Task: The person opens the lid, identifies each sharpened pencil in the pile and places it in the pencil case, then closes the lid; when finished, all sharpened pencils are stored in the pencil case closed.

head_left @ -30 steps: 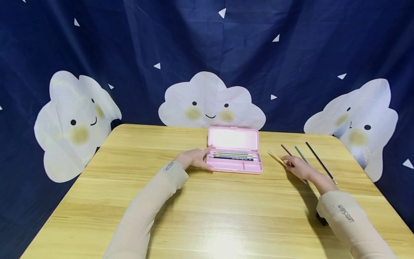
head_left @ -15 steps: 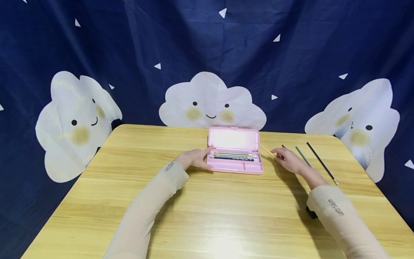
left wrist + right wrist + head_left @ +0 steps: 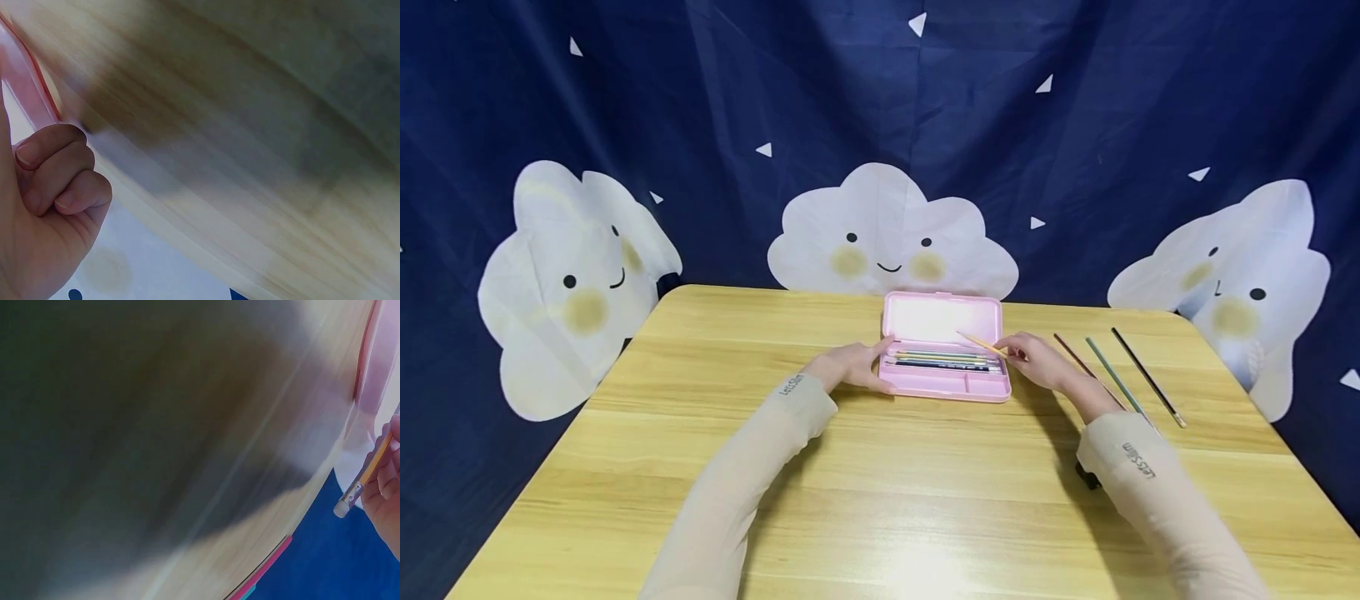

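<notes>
A pink pencil case lies with its lid raised. Several pencils lie side by side in its long compartment; the two smaller front compartments show bare pink. My left hand holds the case's left end between thumb and forefinger, while its other fingers are curled in. At the case's right end, my right hand pinches a yellow pencil, its tip pointing left over the case, in front of the lid. The pencil's eraser end sticks out behind my fingers in the right wrist view.
To the right on the wooden table lie a dark red pencil, a green pencil and a black pencil, slanted and apart. A dark blue curtain with clouds hangs behind the table.
My right hand has carried the yellow pencil leftward from beside the loose pencils to over the case, uncovering the red and green pencils. The left hand has stayed on the case.
</notes>
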The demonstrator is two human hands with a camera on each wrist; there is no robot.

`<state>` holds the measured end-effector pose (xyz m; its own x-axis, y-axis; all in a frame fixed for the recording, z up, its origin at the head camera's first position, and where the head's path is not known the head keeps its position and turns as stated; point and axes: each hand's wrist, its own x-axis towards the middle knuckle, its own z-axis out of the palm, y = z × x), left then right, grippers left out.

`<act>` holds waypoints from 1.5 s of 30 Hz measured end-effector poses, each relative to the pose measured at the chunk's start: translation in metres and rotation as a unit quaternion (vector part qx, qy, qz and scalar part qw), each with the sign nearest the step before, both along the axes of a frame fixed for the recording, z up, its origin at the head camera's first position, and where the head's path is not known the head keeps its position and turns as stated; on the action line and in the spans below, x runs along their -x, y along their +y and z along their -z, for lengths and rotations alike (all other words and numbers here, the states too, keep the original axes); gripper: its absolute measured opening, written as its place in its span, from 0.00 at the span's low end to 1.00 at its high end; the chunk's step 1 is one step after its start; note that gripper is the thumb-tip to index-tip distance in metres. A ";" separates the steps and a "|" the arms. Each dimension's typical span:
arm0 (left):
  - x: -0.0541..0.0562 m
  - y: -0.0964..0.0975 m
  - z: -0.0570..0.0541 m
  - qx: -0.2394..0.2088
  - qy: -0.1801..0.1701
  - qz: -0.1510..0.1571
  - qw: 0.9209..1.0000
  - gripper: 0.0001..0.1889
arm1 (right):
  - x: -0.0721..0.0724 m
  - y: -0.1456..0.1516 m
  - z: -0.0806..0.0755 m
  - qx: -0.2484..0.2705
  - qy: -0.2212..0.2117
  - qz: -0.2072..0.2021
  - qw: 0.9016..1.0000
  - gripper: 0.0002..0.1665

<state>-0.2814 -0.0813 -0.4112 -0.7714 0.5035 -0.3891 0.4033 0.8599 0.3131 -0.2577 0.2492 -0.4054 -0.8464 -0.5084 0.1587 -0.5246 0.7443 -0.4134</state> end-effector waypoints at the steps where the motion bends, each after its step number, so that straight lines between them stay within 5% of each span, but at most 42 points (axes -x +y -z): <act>1: 0.000 0.000 -0.001 0.000 0.000 0.000 1.000 0.56 | 0.002 -0.003 0.000 -0.004 -0.002 0.000 1.000 0.13; 20: 0.001 0.000 -0.001 0.006 -0.001 0.003 1.000 0.56 | 0.016 -0.059 0.002 0.001 0.008 -0.078 0.997 0.12; 45: 0.002 0.000 0.001 0.005 -0.005 -0.002 1.000 0.56 | 0.023 -0.078 0.006 -0.016 -0.002 -0.089 0.996 0.14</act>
